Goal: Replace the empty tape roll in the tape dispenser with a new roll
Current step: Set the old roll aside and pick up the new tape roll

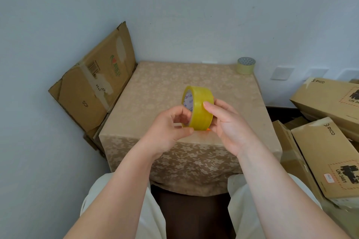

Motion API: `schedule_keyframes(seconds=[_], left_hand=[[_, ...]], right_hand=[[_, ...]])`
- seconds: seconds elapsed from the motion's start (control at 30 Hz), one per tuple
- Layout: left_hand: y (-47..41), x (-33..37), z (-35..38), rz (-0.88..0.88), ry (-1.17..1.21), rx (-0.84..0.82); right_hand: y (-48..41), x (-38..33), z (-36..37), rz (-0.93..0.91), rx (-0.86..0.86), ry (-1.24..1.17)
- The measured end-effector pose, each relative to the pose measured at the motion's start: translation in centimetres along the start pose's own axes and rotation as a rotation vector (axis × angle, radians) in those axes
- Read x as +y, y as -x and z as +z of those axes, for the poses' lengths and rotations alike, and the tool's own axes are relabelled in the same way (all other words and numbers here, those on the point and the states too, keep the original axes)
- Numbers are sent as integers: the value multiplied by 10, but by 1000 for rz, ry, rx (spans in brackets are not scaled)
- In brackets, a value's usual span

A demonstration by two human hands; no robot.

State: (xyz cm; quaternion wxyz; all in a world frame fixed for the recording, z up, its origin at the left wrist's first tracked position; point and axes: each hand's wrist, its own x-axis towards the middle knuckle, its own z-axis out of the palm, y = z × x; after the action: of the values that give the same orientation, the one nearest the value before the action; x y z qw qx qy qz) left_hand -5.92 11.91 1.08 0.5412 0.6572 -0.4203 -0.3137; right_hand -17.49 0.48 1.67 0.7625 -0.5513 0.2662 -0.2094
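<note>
Head view. The person holds a yellow tape roll (198,107) on edge above the near half of the cloth-covered table (155,87), core facing left. A sliver of orange (208,129) shows under the roll against the right palm; it may belong to the tape dispenser, but too little is visible to confirm. A second, paler tape roll (246,65) stands at the far right corner of the table, well apart from the hands. Whether it is the spent roll cannot be told.

Risks from this position:
- The roll is carried in the air by fingertips and palm only. If either grip relaxes, it could drop onto the table and roll off the near edge.
- If the free end is not located, or the roll is seated the wrong way round, the tape would feed with the adhesive on the wrong face.

Hand pose. The left hand (171,128) is curled, fingers pinching the roll's left rim at the core. The right hand (227,124) cups the roll's right side, thumb laid across the outer tape surface. Both forearms reach forward from the lap.
</note>
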Motion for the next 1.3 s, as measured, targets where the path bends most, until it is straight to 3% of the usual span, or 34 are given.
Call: schedule_keyframes(seconds=[0.17,0.5,0.57,0.7,0.8,1.0,1.3], left_hand=[[0,2,0,-8,-26,17],[-2,6,3,-27,179,113],[-1,6,2,-9,190,86],[0,10,-2,27,178,43],[1,13,-7,16,122,1],[-1,20,-8,8,84,-26],[-6,21,-7,1,104,-41]], right_hand=[[2,1,3,1,1,-20],[2,5,1,-56,-57,128],[2,5,1,-81,-20,216],[1,-3,3,-259,224,586],[-1,-11,1,-421,164,835],[-3,-16,0,-247,-74,800],[1,-9,6,-192,-72,685]])
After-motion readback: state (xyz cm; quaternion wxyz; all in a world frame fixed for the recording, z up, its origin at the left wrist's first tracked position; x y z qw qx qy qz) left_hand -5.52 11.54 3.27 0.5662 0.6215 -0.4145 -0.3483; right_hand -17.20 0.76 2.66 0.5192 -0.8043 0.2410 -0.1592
